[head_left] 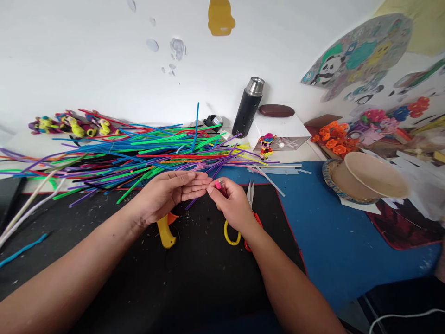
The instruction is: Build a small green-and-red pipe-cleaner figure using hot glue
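My left hand [174,194] is held palm up over the black mat, its fingers stretched out and together, the palm bare. Its fingertips come up close to my right hand [231,202], which is closed around a small pink lighter [219,184] with a metal top; most of it is hidden in the fingers. Below my left hand lies a yellow-handled tool with an orange trigger [167,234], perhaps a glue gun, partly covered. Scissors [251,192] with yellow and red handles lie under my right wrist, blades pointing away.
A heap of coloured pipe cleaners [146,150] spreads along the wall. Behind it stand a black flask [247,109], a white box [278,132] and a small figure [267,144]. Clear sticks [278,170] lie on the blue cover. At right are a bowl [377,176] and orange pipe-cleaner flowers [333,137].
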`<move>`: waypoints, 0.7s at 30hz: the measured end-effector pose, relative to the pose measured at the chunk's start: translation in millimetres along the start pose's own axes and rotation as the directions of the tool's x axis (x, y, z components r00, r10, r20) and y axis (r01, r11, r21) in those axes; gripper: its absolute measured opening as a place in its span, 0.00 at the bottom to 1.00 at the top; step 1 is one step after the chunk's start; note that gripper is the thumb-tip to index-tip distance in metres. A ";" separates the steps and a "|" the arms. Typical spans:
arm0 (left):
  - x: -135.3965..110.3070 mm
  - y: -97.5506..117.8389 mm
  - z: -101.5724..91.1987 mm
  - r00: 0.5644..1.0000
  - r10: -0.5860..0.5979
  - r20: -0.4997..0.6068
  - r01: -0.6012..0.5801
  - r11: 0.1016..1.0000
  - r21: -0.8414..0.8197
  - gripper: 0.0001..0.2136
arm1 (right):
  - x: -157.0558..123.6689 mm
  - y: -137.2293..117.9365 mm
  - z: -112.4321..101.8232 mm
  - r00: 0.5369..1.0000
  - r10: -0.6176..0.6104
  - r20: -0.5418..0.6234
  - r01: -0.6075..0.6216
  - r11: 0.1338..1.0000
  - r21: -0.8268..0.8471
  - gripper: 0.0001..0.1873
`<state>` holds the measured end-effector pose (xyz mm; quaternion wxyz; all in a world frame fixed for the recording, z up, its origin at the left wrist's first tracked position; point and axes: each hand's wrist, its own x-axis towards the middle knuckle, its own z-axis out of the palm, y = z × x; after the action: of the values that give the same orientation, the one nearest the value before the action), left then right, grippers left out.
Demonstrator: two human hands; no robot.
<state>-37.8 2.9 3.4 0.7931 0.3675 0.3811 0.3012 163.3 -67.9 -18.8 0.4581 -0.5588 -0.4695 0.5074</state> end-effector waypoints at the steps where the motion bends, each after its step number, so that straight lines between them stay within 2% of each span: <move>1: -0.2 0.1 0.3 1.000 0.001 -0.003 -0.001 1.000 0.000 0.10 | 0.0 0.2 0.1 1.000 0.000 0.000 0.000 1.000 -0.002 0.18; 21: 0.3 2.0 0.4 1.000 -0.012 0.013 0.012 1.000 0.000 0.10 | 0.6 1.3 1.2 1.000 -0.014 -0.006 0.013 0.999 -0.032 0.18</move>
<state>-37.7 4.1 5.2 0.7975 0.3670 0.3780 0.2940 162.2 -67.5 -20.2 0.4541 -0.5644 -0.4798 0.4949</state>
